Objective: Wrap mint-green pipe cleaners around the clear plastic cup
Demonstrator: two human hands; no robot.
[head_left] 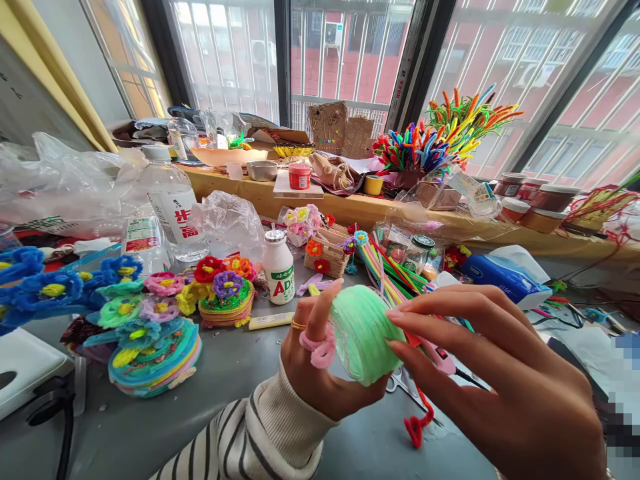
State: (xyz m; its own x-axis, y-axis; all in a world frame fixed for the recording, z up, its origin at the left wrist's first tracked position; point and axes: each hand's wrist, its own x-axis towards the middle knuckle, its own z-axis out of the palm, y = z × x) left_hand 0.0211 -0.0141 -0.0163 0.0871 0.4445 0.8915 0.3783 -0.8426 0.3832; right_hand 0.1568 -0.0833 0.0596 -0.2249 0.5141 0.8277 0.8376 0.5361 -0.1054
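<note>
My left hand (320,363) is wrapped around a light green coil of pipe cleaner (361,333), holding it up over the grey table (225,393). A pink pipe-cleaner loop (320,350) sits around one of its fingers, below a gold ring. My right hand (500,373) comes in from the right with fingers stretched out, its fingertips resting on the coil's right edge. A pink glue gun (440,357) lies on the table just behind my right hand. A red pipe cleaner (419,421) curls on the table below the coil.
Stacked pipe-cleaner flower coasters (155,347) and blue flowers (45,287) lie at left. A small white AD bottle (279,267), water bottles (173,200), a little wicker basket (327,253), a bundle of coloured pipe cleaners (395,270) and a blue tissue pack (505,277) stand behind. The window ledge (380,207) holds jars and pipe-cleaner bunches.
</note>
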